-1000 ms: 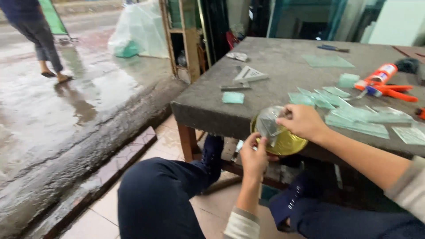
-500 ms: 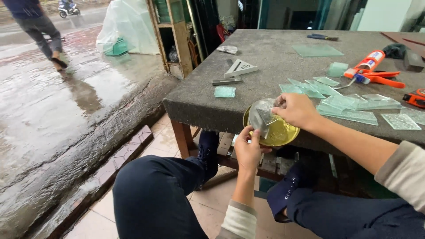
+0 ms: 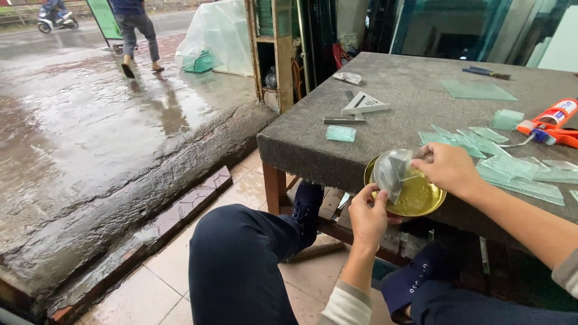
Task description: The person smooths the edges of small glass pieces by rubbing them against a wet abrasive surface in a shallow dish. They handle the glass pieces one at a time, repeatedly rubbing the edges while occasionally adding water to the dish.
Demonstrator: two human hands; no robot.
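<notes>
Big grey stone-topped work table (image 3: 385,114) fills the right side, its near edge facing the seated person's knees. Right at that near edge, overhanging it a little, sits a shallow round gold dish (image 3: 415,198). Over the dish, held up between both hands, is a round pane of clear glass (image 3: 392,171), tilted on edge, its lower rim down by the dish.

That disc looks thin, stiff and light, but brittle, I'd say, and slick on the faces; the rim may be sharp, so the safe hold is edge-on, fingertips on opposite points of the rim, never flat pressure across the middle.

Right hand (image 3: 448,170) comes in from the table side, fingers curled and pinching the upper right rim of the disc. Left hand (image 3: 367,218) rises from below the table edge, thumb and forefinger nipped on the lower left rim, the other fingers folded in. Both are closed on the glass, neither slack.

Beyond them on the tabletop: a scatter of pale green cut glass strips (image 3: 512,171) toward the right edge, an orange-and-white sealant gun (image 3: 551,117), a small glass square (image 3: 341,133) near the left edge
</notes>
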